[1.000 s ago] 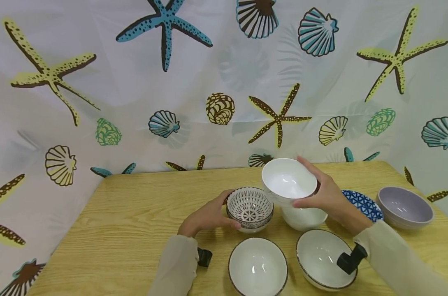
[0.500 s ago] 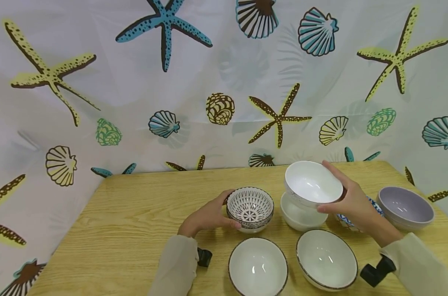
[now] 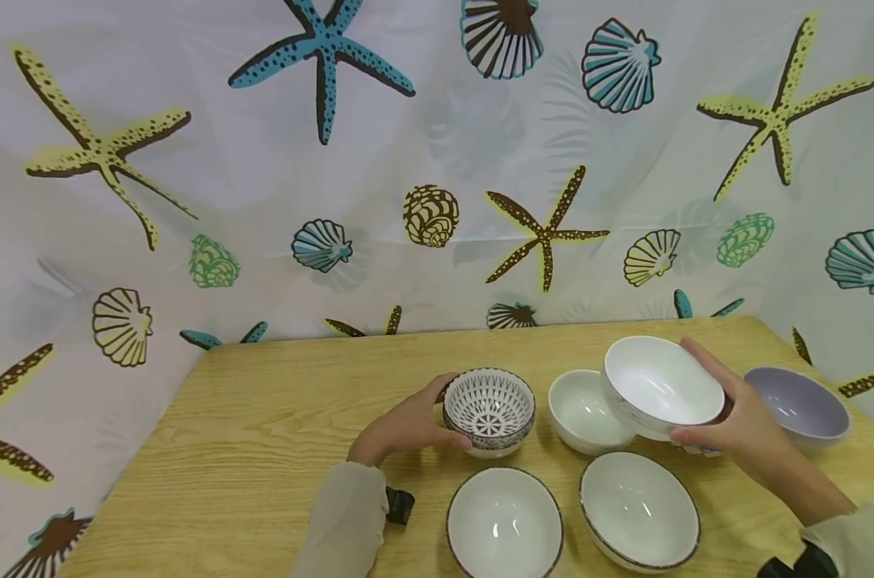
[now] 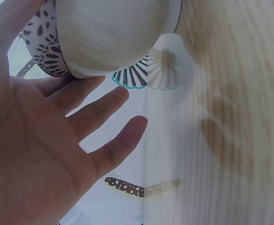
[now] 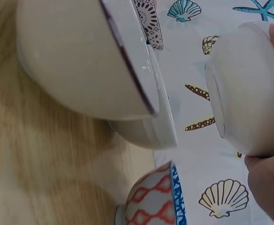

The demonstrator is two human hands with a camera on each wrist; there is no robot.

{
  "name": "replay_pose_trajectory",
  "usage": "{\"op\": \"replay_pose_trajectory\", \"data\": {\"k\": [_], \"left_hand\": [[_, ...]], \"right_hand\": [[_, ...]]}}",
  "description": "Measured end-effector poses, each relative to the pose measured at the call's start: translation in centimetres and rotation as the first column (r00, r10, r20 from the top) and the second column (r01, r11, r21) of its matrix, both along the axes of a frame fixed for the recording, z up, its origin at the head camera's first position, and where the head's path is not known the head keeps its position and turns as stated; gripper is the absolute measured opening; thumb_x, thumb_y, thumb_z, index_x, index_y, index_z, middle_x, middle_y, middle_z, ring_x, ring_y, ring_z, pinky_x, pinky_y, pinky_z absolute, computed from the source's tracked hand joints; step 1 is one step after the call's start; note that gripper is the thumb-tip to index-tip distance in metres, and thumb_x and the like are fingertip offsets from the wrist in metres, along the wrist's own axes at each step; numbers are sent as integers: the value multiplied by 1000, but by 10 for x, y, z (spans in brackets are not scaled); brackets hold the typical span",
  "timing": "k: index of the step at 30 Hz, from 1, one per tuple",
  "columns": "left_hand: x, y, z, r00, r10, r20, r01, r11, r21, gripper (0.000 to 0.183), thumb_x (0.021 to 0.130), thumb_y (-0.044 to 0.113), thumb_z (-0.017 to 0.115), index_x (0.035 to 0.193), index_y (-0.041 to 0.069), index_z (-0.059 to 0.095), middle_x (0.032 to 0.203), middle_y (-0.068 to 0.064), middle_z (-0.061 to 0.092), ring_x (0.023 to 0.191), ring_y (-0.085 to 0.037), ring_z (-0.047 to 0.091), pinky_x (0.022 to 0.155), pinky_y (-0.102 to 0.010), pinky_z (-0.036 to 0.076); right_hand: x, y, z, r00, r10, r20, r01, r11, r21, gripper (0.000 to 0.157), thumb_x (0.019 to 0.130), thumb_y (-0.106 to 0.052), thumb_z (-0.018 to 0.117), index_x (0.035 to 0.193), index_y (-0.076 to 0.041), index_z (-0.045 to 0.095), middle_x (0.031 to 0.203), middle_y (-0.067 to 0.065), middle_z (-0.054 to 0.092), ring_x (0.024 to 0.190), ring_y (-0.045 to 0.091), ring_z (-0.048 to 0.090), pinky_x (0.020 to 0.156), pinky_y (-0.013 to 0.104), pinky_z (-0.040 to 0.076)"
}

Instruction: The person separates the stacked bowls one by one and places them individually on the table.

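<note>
My left hand (image 3: 411, 417) holds a black-and-white patterned bowl (image 3: 489, 405) by its left side, thumb in front and fingers behind. In the left wrist view its patterned band (image 4: 45, 42) shows above a plain cream wall (image 4: 113, 35), the other fingers spread beside it. My right hand (image 3: 740, 417) grips a white bowl (image 3: 664, 381) by its right side, thumb near and fingers at the far rim. This bowl is raised and tilted; in the right wrist view its foot (image 5: 215, 101) is off the table. Beneath it, a bowl with blue rim and red outside pattern (image 5: 153, 199) is mostly hidden in the head view.
Left of the raised bowl stands a plain white bowl (image 3: 584, 413). Two cream bowls with dark rims, one nearer the middle (image 3: 504, 522) and one to its right (image 3: 639, 510), stand in front. A lilac bowl (image 3: 798, 405) is at the right, on the wooden table (image 3: 263, 449).
My right hand has carried the white bowl rightward and slightly nearer, uncovering the plain white bowl and covering most of the blue-patterned one. My left hand stays on the patterned bowl.
</note>
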State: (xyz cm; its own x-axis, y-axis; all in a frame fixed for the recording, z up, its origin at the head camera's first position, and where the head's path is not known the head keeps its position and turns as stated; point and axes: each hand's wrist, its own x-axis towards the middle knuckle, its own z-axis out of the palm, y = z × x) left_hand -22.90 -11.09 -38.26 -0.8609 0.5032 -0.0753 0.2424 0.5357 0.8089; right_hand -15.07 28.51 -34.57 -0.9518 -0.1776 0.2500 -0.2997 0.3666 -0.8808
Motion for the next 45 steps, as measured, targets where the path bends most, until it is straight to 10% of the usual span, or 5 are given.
{"op": "replay_pose_trajectory", "data": {"k": [7,20,28,38,45], "left_hand": [[0,0,-3,1000,3,2,-3,1000,-5,105,71,33,85,151,11,21,153,-12,32,141,-34,30,113,-53,28],[3,0,1,1000,15,9,-15,1000,-14,106,71,31,85,151,10,20,154,-12,30,142,-34,29,113,-53,26],[3,1,2,1000,24,13,-24,999,-28,106,70,31,86,152,12,20,154,-11,31,142,-33,29,114,-52,26],[2,3,2,999,20,24,-20,1000,-18,105,72,30,85,152,12,20,154,-12,31,142,-33,29,113,-52,26],[1,2,0,1000,20,22,-19,1000,-17,105,72,31,84,152,12,20,154,-12,30,142,-33,28,113,-53,27]], "right_hand": [[13,20,-14,999,-19,-49,19,1000,-6,107,71,13,74,154,-24,17,151,-16,23,110,-14,42,79,7,47],[40,53,-35,999,-35,-26,30,986,-167,104,72,23,66,154,-20,17,143,-12,28,106,-11,49,74,12,52],[55,63,-46,978,-182,-101,193,975,113,109,71,18,71,153,-27,17,148,-23,24,106,-20,38,74,4,46],[68,73,-60,973,-208,-100,214,975,62,113,63,24,72,153,-24,21,136,-35,33,102,-22,41,77,-1,41],[74,75,-64,956,-293,-11,287,929,234,110,73,3,77,154,-29,9,131,-48,18,96,-32,27,76,-7,33]]}}
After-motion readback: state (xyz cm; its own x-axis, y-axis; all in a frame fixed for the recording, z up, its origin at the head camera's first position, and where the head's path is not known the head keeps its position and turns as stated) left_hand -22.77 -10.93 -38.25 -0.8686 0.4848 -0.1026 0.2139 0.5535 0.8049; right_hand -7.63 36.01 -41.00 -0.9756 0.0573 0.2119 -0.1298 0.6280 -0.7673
